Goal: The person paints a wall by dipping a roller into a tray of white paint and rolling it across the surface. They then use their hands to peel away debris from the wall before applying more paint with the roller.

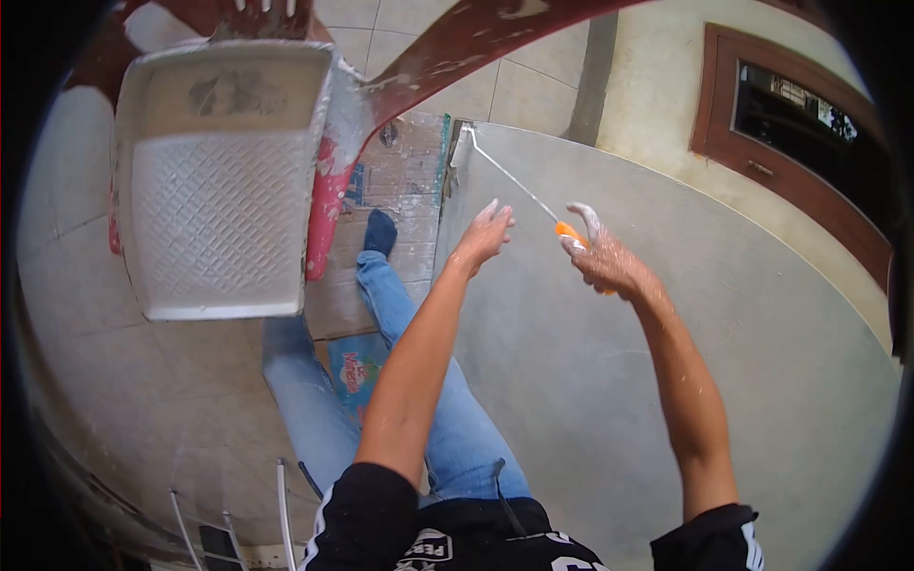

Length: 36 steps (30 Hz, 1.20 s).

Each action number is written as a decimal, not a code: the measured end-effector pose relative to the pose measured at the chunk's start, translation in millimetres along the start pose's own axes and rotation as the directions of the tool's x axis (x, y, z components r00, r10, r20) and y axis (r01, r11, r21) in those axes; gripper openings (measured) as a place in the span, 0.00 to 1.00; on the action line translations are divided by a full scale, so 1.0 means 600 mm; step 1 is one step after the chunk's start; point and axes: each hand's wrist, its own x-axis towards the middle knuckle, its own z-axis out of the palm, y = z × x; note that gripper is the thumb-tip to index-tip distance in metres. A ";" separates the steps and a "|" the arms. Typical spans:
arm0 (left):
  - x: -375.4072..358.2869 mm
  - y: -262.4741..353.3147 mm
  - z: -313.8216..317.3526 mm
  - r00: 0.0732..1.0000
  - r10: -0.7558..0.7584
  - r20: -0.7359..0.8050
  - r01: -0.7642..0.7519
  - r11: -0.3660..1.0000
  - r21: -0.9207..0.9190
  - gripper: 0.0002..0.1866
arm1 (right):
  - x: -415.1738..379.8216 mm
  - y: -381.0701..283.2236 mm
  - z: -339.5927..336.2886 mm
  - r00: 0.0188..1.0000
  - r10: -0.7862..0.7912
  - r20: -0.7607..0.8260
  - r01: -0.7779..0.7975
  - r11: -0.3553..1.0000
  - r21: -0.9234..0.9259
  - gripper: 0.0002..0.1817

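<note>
My right hand (609, 265), its fingers flecked with white paint, is closed around the orange handle of a paint roller (514, 179). The roller's thin metal rod reaches up and left to the edge of a broad grey surface (666, 381), where its head shows only in part. My left hand (487, 234) is in front of the same surface, fingers stretched out and slightly bent, holding nothing. White paint marks its fingertips too. A white paint tray (219, 311) with a ribbed slope and a pool of pale paint stands up to the left.
Under the tray is a paint-splashed red plastic chair (328, 205). Flattened cardboard (390, 157) covers the tiled floor (105, 381) beside the grey surface, with my foot on it. A brown-framed window (790, 124) is at the upper right; metal rods (284, 504) show at the lower left.
</note>
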 end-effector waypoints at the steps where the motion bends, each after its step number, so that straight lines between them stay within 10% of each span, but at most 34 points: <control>1: -0.043 -0.010 -0.021 0.999 0.025 0.024 -0.026 1.000 0.013 0.32 | 0.003 -0.012 -0.011 0.999 0.001 0.046 0.004 0.995 -0.098 0.30; 5: -0.216 -0.066 -0.125 0.994 0.107 -0.004 -0.107 0.992 0.066 0.29 | 0.027 -0.052 -0.063 0.995 0.040 0.092 -0.032 0.995 -0.090 0.25; 10: -0.392 -0.100 -0.208 0.975 0.051 -0.218 -0.041 0.998 0.052 0.26 | 0.161 -0.033 -0.137 0.968 -0.233 0.091 0.205 0.534 -0.820 0.22; 27: -0.479 -0.141 -0.240 0.844 0.017 -0.536 -0.041 0.999 -0.033 0.21 | 0.228 -0.147 -0.050 0.891 -0.429 0.147 0.214 0.112 -0.970 0.15; 33: -0.497 -0.137 -0.244 0.825 0.081 -0.560 -0.103 0.995 -0.009 0.21 | 0.148 -0.153 -0.113 0.978 -0.202 0.041 0.052 0.048 -0.998 0.18; 36: -0.510 -0.148 -0.249 0.811 0.064 -0.581 -0.100 0.995 -0.030 0.20 | 0.084 -0.153 -0.161 0.907 -0.400 0.130 0.142 0.000 -0.990 0.18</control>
